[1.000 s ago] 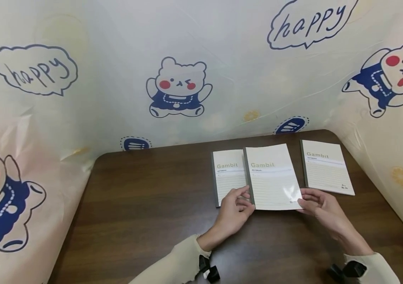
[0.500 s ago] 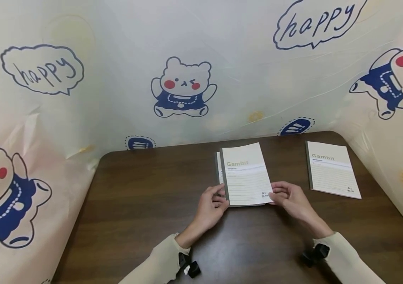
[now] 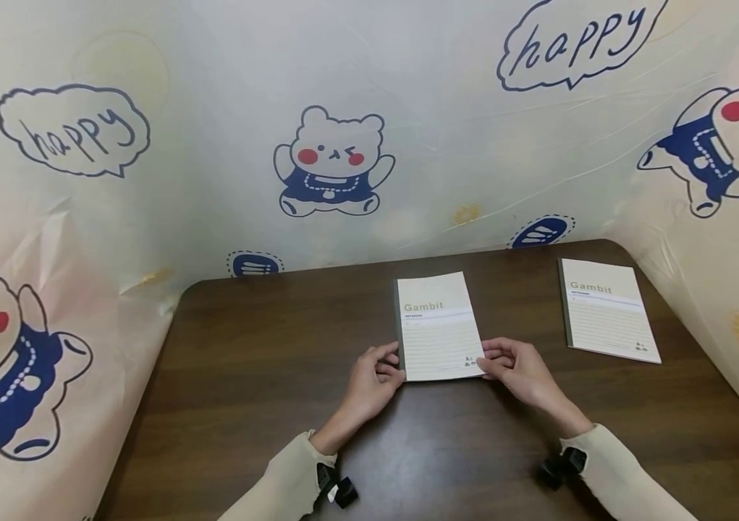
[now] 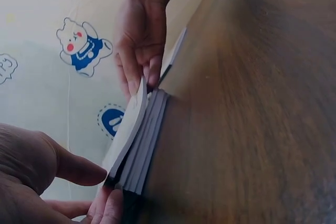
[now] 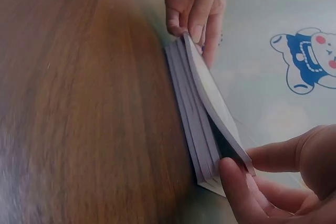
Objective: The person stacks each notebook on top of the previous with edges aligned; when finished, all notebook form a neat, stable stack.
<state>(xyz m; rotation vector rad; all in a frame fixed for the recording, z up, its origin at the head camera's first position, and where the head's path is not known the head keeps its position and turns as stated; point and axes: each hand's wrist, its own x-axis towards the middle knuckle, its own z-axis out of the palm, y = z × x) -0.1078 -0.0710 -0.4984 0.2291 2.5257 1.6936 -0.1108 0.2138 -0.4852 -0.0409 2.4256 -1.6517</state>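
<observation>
A Gambit notebook [image 3: 439, 336] with a dark spine lies over a stack of notebooks, nearly lined up with it. My left hand [image 3: 372, 383] pinches its lower left corner at the spine. At the lower right corner my right hand [image 3: 525, 373] holds it between thumb and fingers. From the right wrist view, the top notebook [image 5: 210, 90] bows upward on my right hand's side, leaving a dark gap above the stacked notebooks [image 5: 189, 114]. The left wrist view shows the stack's page edges [image 4: 144, 150] resting on the table beneath it.
Another Gambit notebook [image 3: 610, 311] lies apart at the table's back right. The brown wooden table [image 3: 265, 376] ends at a curtain [image 3: 200, 181] printed with bears, which hangs behind and along both sides.
Both hands have carried the notebook leftward from between the stack and the lone notebook. It has come down over the stack, now covering the cover beneath.
</observation>
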